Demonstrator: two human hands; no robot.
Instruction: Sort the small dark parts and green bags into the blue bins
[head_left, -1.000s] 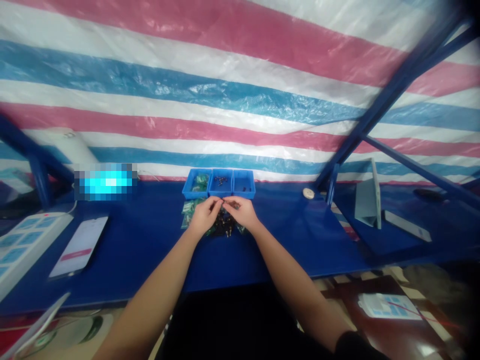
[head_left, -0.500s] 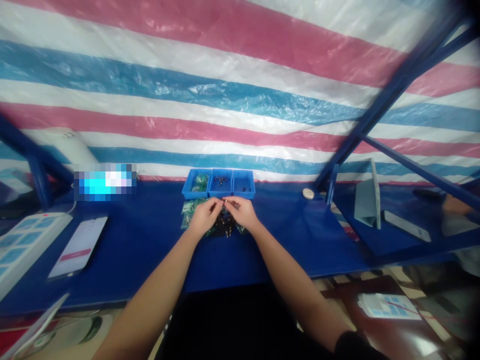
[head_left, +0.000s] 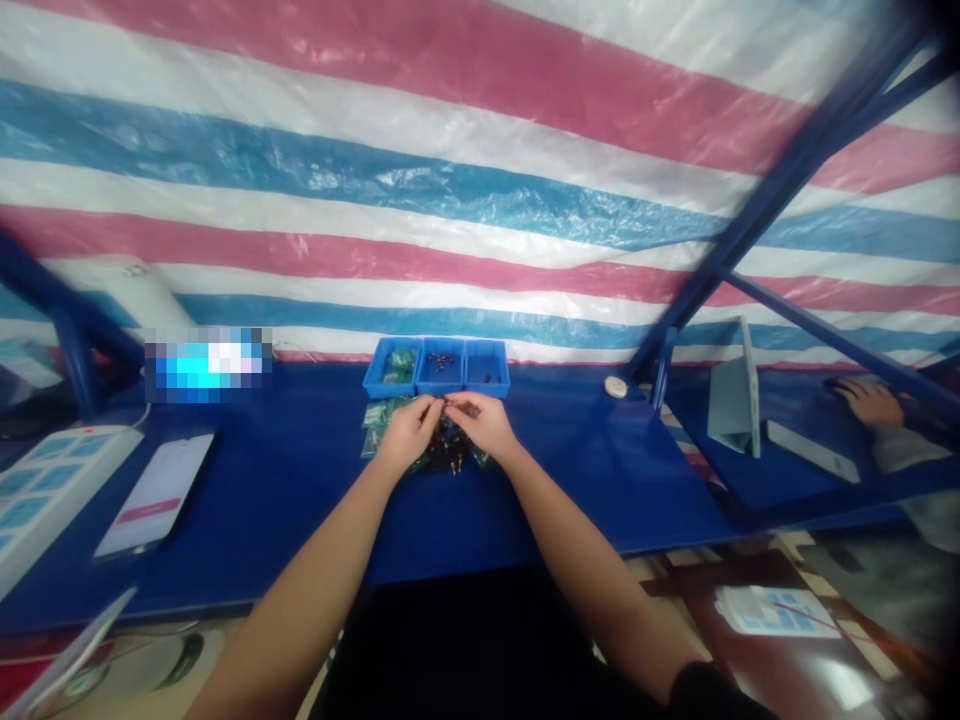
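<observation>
My left hand (head_left: 409, 432) and my right hand (head_left: 481, 420) meet fingertip to fingertip, both closed in a pinch. Whatever sits between the fingers is too small and dark to name. Below them lies a heap of small black and brass-coloured parts (head_left: 448, 458), partly covered by my hands. Clear greenish plastic bags (head_left: 377, 412) stick out to the left of the heap. Just beyond my fingers stand three joined blue bins: the left bin (head_left: 369, 380) holds greenish bags, the middle bin (head_left: 440, 382) several small dark parts, the right bin (head_left: 486, 360) a few dark bits.
On the blue table (head_left: 292, 500) lie a phone (head_left: 154, 495) and a white power strip (head_left: 64, 475) at left, and a round pale disc (head_left: 615, 387) at right. Beyond a blue frame post, another person's hand (head_left: 870, 402) rests near a tablet (head_left: 735, 395).
My hands stay almost in place, with slight finger movement; a small bright spot between the fingertips no longer shows. At the far right, the other person's hand has moved left into fuller view.
</observation>
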